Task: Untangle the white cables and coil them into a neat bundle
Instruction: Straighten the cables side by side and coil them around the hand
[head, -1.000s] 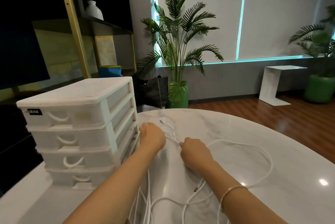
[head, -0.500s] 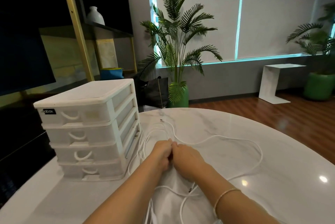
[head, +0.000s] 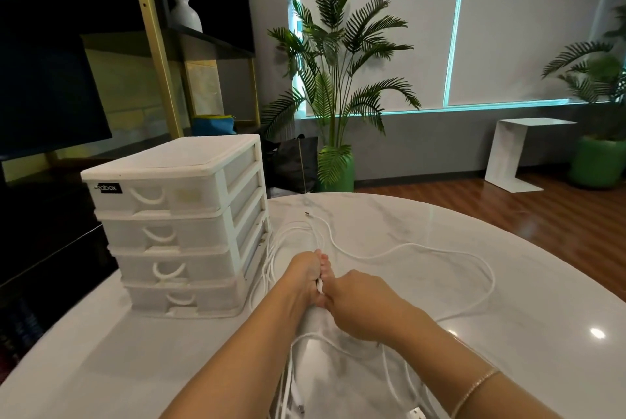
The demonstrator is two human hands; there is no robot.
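Observation:
Several white cables lie in loose loops on the white marble table. One long loop runs out to the right and back toward me. A plug end lies near the table's far edge. My left hand and my right hand meet at the table's middle, and both grip the same gathered strands between them. More strands hang down from my hands toward the near edge, with a connector at the bottom.
A white four-drawer plastic organiser stands on the table's left, close to the cables and my left hand. Beyond the table are a potted palm, a white side table and a dark shelf unit.
My hands came together from a spread position and slid toward me, gathering strands between them. The big right-hand loop has shifted and stretched out. The camera view swung a little to the left.

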